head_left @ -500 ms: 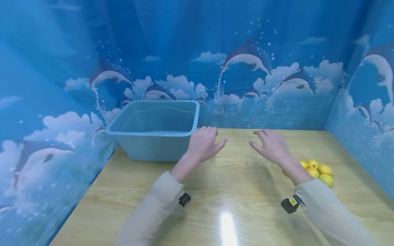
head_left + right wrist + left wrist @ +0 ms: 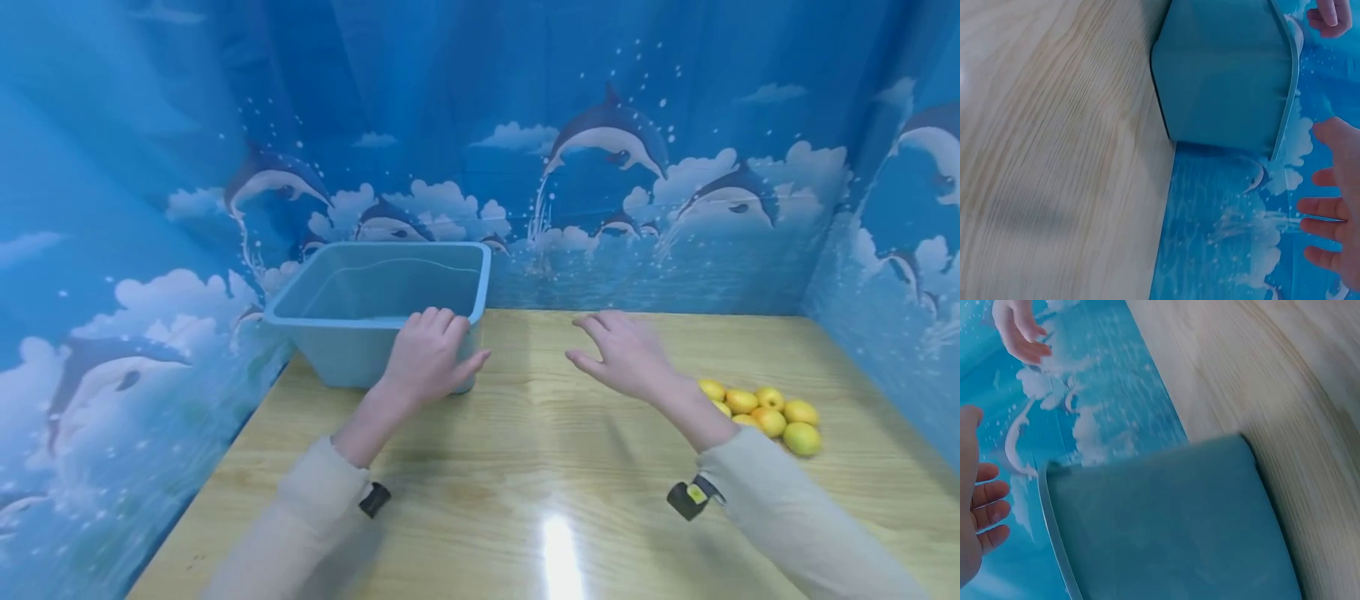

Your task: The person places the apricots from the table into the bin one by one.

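A blue plastic bin [image 2: 337, 350] stands at the back left of the wooden table. My left hand [image 2: 426, 357] hovers in front of the bin's near right corner, overlapping its rim in the head view; its fingers are relaxed and hold nothing. In the left wrist view the left hand's fingers [image 2: 991, 512] are apart from the bin wall [image 2: 1166, 525]. My right hand [image 2: 626, 354] is in the air right of the bin, thumb spread, holding nothing. The right wrist view shows its loosely extended fingers [image 2: 1325, 215] and the bin's side [image 2: 1229, 75] beyond.
Several yellow fruits [image 2: 768, 421] lie together on the right side of the table [image 2: 510, 467], partly behind my right forearm. A curtain [image 2: 450, 100] printed with dolphins encloses the back and both sides.
Both hands have moved left; the left one now overlaps the bin's front right corner. More of the yellow fruits show beside the right forearm. The bin has not moved.
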{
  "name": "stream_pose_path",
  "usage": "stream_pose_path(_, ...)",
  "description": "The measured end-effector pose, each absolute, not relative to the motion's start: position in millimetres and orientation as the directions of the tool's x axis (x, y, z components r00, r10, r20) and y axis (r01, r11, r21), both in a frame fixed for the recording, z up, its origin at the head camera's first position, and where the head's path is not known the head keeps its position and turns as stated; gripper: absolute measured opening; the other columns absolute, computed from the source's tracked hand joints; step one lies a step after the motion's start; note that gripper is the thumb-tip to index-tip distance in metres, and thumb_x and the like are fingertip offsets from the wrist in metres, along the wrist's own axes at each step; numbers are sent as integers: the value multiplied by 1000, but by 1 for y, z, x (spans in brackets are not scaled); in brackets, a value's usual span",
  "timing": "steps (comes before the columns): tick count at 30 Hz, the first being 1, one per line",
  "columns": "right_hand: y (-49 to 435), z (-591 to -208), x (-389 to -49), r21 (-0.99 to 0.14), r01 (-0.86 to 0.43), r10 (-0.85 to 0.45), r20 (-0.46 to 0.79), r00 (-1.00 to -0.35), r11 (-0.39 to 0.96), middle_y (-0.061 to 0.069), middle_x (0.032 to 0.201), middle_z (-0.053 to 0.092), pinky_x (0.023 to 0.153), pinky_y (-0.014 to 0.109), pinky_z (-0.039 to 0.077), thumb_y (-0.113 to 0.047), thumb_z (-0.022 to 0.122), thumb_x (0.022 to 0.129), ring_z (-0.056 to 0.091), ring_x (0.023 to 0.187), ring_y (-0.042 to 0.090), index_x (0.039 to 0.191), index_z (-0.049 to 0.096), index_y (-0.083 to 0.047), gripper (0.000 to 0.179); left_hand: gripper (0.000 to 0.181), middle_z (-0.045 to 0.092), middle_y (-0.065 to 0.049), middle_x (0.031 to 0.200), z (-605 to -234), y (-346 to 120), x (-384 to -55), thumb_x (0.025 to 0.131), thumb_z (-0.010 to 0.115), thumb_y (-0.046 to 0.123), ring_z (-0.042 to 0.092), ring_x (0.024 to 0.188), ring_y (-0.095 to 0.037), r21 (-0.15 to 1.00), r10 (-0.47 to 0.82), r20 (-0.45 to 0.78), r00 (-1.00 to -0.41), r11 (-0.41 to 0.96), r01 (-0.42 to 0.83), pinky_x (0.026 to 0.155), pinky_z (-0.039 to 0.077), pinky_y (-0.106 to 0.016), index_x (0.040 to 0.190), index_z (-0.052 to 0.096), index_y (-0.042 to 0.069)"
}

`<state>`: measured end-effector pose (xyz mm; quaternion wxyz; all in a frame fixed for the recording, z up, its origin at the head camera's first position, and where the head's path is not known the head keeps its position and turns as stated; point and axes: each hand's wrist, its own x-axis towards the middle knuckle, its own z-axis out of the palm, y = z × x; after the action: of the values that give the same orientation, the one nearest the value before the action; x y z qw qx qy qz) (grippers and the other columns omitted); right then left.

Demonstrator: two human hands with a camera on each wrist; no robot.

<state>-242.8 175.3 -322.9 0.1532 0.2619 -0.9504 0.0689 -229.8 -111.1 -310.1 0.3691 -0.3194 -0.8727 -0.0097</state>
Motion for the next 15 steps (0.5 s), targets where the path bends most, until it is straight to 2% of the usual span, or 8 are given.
stream_pose_path(3,166,-319,-240,-16,-541,-501,351,-791,841,16,120,56,90,51,42,-45,56,89,50,111,34,127,53,-4,56,42,59,-10,76,-310,-127,-231,81,67,43,53,67,-25,-229,547,669,-503,796,561,56,44,-36,86,63,2)
stream_pose_path(7,153,-315,-240,47,-583,-551,396,-735,811,15,117,57,89,49,43,-45,57,89,51,109,32,125,55,-4,55,43,59,-13,78,-307,-152,-233,81,67,42,54,70,-28,-247,542,672,-505,806,537,59,44,-39,88,62,0)
stream_pose_path(9,146,-315,-240,76,-610,-582,413,-701,789,14,116,57,89,48,43,-44,57,89,51,109,31,124,55,-4,53,45,59,-14,80,-305,-166,-233,81,67,43,54,73,-30,-255,534,655,-534,822,509,62,44,-41,89,62,0)
stream_pose_path(15,125,-313,-242,99,-670,-634,445,-632,736,13,111,58,87,46,44,-40,60,88,51,106,29,121,57,-3,50,50,58,-16,90,-299,-206,-231,82,64,46,53,85,-33,-219,465,553,-692,882,418,73,43,-46,97,60,-1)
